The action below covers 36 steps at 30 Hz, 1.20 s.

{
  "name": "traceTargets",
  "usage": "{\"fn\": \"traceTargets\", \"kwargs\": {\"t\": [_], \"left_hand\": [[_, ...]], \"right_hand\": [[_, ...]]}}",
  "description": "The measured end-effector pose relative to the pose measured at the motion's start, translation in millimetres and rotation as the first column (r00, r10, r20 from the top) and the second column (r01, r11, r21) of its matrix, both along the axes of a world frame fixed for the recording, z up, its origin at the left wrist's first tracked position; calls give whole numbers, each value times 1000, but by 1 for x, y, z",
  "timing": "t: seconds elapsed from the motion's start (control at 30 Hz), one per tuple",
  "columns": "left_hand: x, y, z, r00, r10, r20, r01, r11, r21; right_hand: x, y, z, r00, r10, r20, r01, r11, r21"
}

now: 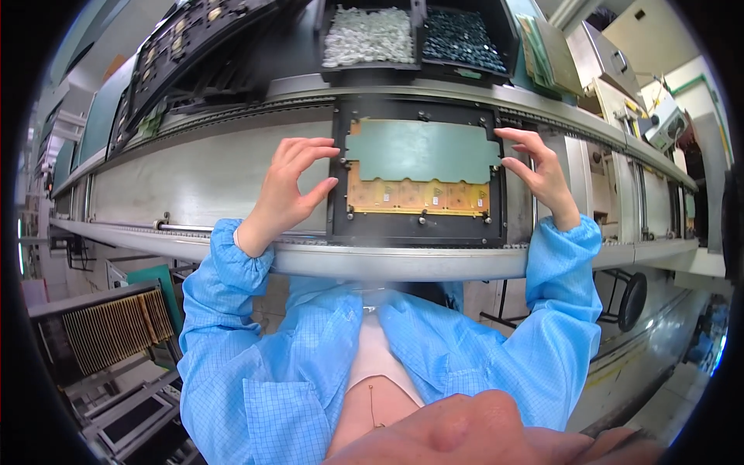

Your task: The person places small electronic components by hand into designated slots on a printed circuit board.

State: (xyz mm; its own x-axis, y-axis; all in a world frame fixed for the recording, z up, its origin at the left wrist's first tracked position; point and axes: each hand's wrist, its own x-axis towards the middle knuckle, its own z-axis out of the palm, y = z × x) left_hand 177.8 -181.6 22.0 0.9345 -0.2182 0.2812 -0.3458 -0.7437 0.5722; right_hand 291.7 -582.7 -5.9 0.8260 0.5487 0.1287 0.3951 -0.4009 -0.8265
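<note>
A black fixture frame [418,230] with small clips round its edge sits on the rail conveyor in front of me. In it lies a yellow-orange circuit board panel [403,198]. A flat grey-green plate [422,151] with notched edges covers the far part of the panel. My left hand [291,182] is beside the frame's left edge, thumb and fingers apart, fingertips close to it. At the opposite edge my right hand [542,167] has its thumb and forefinger spread, fingertips by the frame and near the plate's right end. Whether the fingertips touch cannot be made out.
Beyond the conveyor stand a black bin of white parts [368,39] and a black bin of dark parts [461,43]. Thin boards [546,54] lean at the far right. A dark rack [186,62] is far left. The conveyor's metal front rail [403,262] runs under my forearms.
</note>
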Motion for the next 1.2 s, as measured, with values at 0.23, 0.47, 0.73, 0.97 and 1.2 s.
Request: {"fn": "traceTargets", "kwargs": {"t": [0.23,0.47,0.73,0.97,1.2], "left_hand": [[-10,14,-4,992,127,-5,-127,987,-99],[-8,65,37,885,358,299,-318,932,-176],[22,173,70,551,711,437,-630,698,-342],[52,170,91,427,749,506,-883,467,54],[78,251,81,581,812,62,-811,571,127]], "right_hand": [[-60,140,34,849,369,378,-361,928,-94],[-96,215,-8,619,646,447,-503,763,-407],[-90,140,-2,698,634,332,-430,742,-514],[-97,44,6,910,365,196,-210,815,-540],[-89,-17,3,964,215,159,-53,736,-675]]}}
